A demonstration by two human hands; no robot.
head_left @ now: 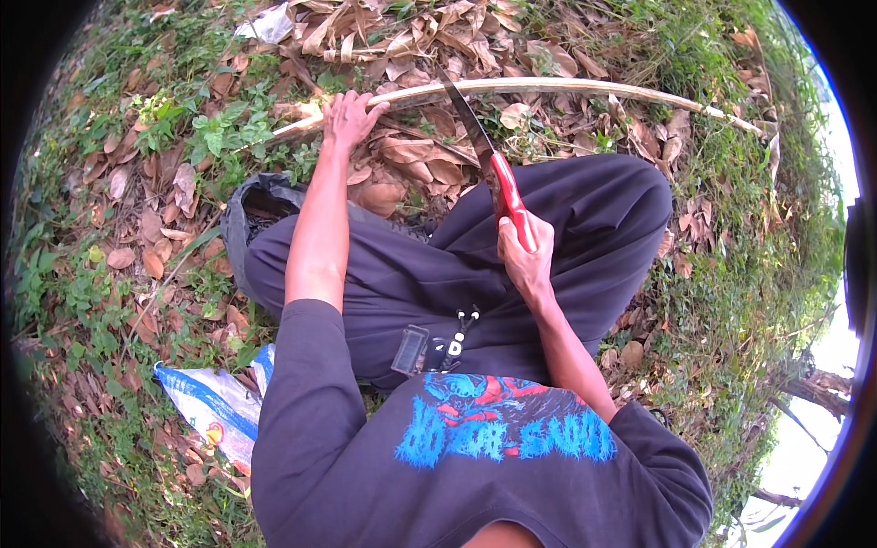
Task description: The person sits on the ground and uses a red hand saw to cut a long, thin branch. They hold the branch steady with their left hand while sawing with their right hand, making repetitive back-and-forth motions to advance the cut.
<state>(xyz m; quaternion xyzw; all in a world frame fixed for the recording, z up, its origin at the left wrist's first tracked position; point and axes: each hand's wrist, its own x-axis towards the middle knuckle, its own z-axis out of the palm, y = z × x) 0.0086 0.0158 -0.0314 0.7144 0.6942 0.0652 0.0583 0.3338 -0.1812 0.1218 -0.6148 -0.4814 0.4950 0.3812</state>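
A long pale wooden pole [585, 86], perhaps split bamboo, lies across the leaves in front of my folded legs, curved by the wide lens. Over its left part sits my left hand [345, 119], fingers bent across the pole and pressing it down. My right hand [527, 251] is wrapped round the red handle of a hand saw [472, 123]. The dark blade slants up and to the left, its far end at the pole, a short way right of my left hand. How deep the teeth sit in the wood, if at all, I cannot tell.
Dry brown leaves [411, 155] and green weeds [215, 132] cover the ground. A white and blue woven sack [215, 406] lies left of me, and a dark bag-like thing [239, 224] is by my left knee. Whitish plastic [267, 25] lies at the far left; branches [819, 391] are at right.
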